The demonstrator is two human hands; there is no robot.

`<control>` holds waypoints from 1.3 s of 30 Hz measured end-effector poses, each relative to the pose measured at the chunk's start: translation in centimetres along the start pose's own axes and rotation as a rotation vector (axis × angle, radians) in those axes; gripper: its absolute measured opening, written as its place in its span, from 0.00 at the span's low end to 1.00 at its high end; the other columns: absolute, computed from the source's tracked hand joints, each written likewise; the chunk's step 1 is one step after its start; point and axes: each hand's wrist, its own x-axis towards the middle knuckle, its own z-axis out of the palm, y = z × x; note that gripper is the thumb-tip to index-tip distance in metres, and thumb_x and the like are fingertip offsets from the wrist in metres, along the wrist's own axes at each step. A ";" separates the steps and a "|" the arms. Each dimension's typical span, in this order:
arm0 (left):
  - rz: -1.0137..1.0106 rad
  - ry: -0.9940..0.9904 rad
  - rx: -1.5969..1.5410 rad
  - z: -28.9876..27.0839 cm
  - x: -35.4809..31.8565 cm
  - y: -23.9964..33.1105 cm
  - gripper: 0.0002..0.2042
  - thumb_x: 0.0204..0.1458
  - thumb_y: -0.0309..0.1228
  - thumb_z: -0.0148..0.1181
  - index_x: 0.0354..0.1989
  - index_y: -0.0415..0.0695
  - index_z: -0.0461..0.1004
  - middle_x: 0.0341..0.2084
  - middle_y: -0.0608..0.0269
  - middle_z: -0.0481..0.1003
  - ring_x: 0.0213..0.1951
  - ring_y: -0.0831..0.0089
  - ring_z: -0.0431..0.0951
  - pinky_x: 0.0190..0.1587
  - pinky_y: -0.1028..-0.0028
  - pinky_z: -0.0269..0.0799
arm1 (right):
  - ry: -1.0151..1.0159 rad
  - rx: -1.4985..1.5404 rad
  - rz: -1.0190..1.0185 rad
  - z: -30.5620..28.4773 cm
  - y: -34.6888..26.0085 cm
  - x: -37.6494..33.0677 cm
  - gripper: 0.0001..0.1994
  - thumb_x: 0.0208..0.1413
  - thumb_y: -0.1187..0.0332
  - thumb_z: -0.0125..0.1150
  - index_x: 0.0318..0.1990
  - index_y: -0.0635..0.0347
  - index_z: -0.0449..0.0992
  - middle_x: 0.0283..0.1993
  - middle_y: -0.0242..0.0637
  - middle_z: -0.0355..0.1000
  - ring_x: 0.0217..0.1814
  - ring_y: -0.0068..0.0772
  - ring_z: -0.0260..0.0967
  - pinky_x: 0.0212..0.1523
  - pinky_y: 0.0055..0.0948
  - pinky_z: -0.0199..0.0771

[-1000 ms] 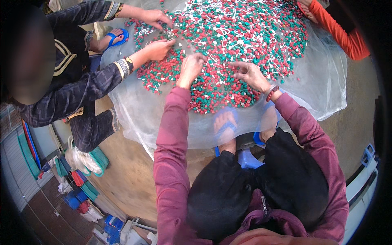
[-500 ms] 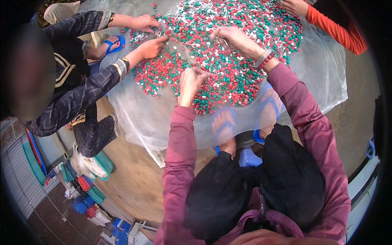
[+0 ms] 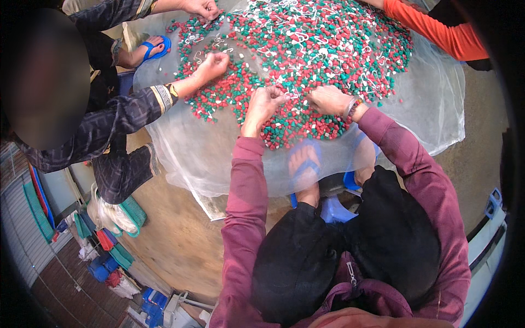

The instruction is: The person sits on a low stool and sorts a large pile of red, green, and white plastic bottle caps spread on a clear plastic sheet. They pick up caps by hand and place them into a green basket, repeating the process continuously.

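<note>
A wide pile of small red, green and white plastic pieces lies on a translucent sheet. Thin white hooks are scattered among them. My left hand, over the near part of the pile, is closed in a pinch, with a small white hook at its fingertips. Just to the right, my right hand is also closed, fingers pressed together and pointing toward the left hand. What sits in the right fingertips is too small or hidden to make out. The two hands are close but apart.
At the left, a co-worker's hand and other hand are over the pile. Another person's orange sleeve reaches in at top right. My feet in blue sandals are under the sheet's near edge. Baskets stand lower left.
My right hand has come back from the middle of the pile toward my left hand, which has shifted slightly right. The co-worker's hands at the left have moved apart.
</note>
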 end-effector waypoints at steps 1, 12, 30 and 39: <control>0.028 -0.060 -0.211 -0.2 -0.4 0.1 0.08 0.53 0.31 0.65 0.31 0.38 0.77 0.22 0.72 0.74 0.24 0.85 0.71 0.29 0.80 0.66 | -0.018 0.050 0.004 -0.5 0.0 -0.7 0.08 0.49 0.68 0.62 0.37 0.58 0.78 0.35 0.47 0.77 0.42 0.48 0.76 0.40 0.45 0.76; 0.328 -0.235 -1.722 1.3 -2.3 2.3 0.09 0.58 0.36 0.50 0.30 0.44 0.65 0.21 0.67 0.60 0.23 0.78 0.61 0.26 0.78 0.59 | 0.041 -0.155 0.006 1.4 -1.3 -0.6 0.15 0.55 0.62 0.58 0.44 0.63 0.69 0.30 0.46 0.77 0.34 0.46 0.78 0.32 0.44 0.76; 0.027 0.265 0.633 6.3 2.1 0.9 0.14 0.46 0.42 0.65 0.30 0.42 0.80 0.24 0.49 0.79 0.32 0.53 0.80 0.36 0.59 0.74 | 0.150 2.017 0.030 -3.1 2.2 -6.5 0.08 0.60 0.64 0.57 0.29 0.52 0.68 0.21 0.19 0.53 0.20 0.12 0.48 0.18 0.17 0.47; 0.231 -0.426 -1.522 1.5 -3.7 2.5 0.06 0.49 0.27 0.51 0.34 0.42 0.63 0.23 0.67 0.61 0.21 0.76 0.57 0.16 0.84 0.55 | -0.035 2.134 -0.706 -6.3 3.0 -9.7 0.14 0.62 0.62 0.49 0.26 0.59 0.62 0.26 0.32 0.57 0.24 0.19 0.54 0.11 0.17 0.56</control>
